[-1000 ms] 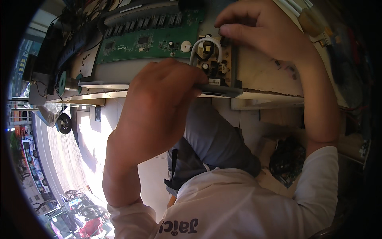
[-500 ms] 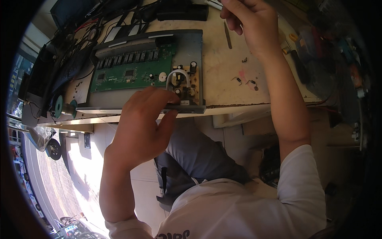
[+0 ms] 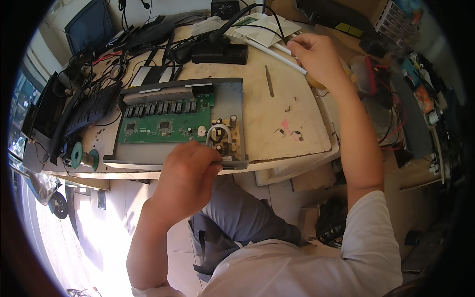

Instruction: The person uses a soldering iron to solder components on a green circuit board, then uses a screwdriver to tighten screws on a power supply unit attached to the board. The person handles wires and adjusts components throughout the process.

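Note:
An open dark metal case (image 3: 231, 96) lies near the front edge of the workbench. Inside it are a long green circuit board (image 3: 148, 129) and, at the right end, a small tan power board (image 3: 232, 133) with capacitors and a looped white cable (image 3: 217, 126). My left hand (image 3: 185, 171) pinches the front rim of the case beside the power board, thumb below and fingers on top. Farther back on the right, my right hand (image 3: 316, 57) has its fingers closed beside a white router (image 3: 267, 32) and its antenna. Whatever those fingertips hold is too small to make out.
Tweezers (image 3: 269, 81) and several small loose components (image 3: 296, 132) lie right of the case. A solder spool (image 3: 77, 155) stands at the left front edge. Cables, a keyboard (image 3: 94, 111) and a long black box (image 3: 220, 53) crowd the left and back.
The view has tilted up, so the bench appears lower and more of its back shows. Relative to the tweezers, my right hand has shifted right and away. My left hand stays on the case rim.

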Demonstrator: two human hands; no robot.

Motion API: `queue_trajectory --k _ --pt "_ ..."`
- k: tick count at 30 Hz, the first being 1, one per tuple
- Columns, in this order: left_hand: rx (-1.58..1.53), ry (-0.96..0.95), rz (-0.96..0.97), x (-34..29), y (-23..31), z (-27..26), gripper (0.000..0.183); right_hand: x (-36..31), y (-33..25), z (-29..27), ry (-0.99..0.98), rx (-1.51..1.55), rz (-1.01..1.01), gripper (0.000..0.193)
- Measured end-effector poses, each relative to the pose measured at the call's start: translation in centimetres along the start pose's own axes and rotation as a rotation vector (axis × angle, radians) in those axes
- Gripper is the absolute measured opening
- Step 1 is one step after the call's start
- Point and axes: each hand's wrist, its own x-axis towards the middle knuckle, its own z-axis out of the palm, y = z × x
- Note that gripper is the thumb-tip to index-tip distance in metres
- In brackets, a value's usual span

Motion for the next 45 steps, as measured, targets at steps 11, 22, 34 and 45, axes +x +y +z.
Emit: queue_trajectory --k 11,22,34,45 --pt "0.013 0.148 0.061 1.1 0.7 2.1 0.015 -3.9 -0.4 -6.0 0.196 0.136 0.143 0.017" --pt "0.008 0.125 0.032 1.8 1.7 3.7 0.012 -5.2 5.6 -8.3 -0.110 -0.725 0.045 0.020" --pt "0.032 0.128 -0.010 1.3 1.3 4.8 0.019 -5.0 9.7 -9.5 -0.213 -1.046 0.109 0.046" --pt "0.001 0.167 0.114 1.7 0.2 6.6 0.022 -7.7 6.4 -22.2 -0.096 -0.100 0.307 0.043"
